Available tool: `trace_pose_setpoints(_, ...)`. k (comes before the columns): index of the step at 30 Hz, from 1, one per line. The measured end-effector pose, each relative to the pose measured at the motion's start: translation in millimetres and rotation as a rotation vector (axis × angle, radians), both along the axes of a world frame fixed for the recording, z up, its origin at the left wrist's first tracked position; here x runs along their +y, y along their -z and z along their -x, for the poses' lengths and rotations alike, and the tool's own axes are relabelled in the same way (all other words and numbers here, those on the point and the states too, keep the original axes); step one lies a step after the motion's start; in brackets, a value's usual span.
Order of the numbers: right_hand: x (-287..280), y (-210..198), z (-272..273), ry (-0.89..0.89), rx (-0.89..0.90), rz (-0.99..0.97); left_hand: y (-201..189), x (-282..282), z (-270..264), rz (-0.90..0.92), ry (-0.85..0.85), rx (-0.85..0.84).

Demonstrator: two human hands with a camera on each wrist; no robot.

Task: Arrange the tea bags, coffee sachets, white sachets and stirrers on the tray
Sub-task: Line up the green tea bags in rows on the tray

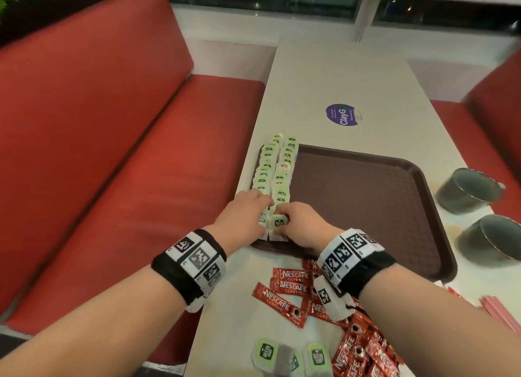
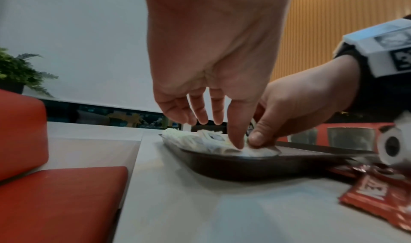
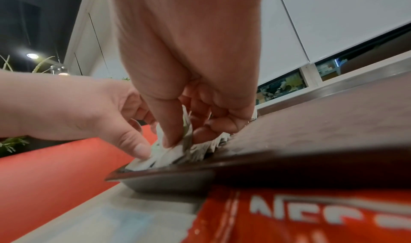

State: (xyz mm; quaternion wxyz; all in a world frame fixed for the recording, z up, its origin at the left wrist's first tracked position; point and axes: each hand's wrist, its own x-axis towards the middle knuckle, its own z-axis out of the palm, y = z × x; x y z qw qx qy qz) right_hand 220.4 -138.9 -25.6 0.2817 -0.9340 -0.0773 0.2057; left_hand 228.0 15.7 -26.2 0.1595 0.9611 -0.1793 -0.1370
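Note:
A brown tray [image 1: 366,207] lies on the white table. Two overlapping rows of green-labelled tea bags [image 1: 276,168] run along its left edge. At the near end of the rows, my right hand [image 1: 296,221] pinches a tea bag [image 1: 279,223] between thumb and curled fingers [image 3: 173,134]. My left hand [image 1: 248,216] is beside it, fingers straight down, its thumb tip [image 2: 237,141] pressing on the neighbouring tea bags [image 2: 213,141]. Red coffee sachets [image 1: 290,283] lie scattered in front of the tray, with loose tea bags [image 1: 266,351] nearer me. Pink stirrers [image 1: 501,312] lie at the right edge.
Two metal cups [image 1: 470,190] [image 1: 493,241] stand right of the tray. A purple round sticker [image 1: 342,114] is on the table beyond it. Red bench seats [image 1: 112,151] flank the table. The tray's middle and right part hold nothing.

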Motion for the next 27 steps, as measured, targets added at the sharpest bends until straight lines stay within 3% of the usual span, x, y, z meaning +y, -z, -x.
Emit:
trace_pose_setpoints(4, 0, 4, 3, 0.007, 0.008, -0.018, 4, -3, 5, -0.126, 0.041, -0.027)
trace_pose_setpoints(19, 11, 9, -6, 0.055, -0.1, 0.166, 3, -10, 11, -0.109, -0.076, 0.045)
trace_pose_setpoints(27, 4, 11, -6, 0.249, -0.044, 0.032, 6, -7, 13, -0.089, -0.078, 0.004)
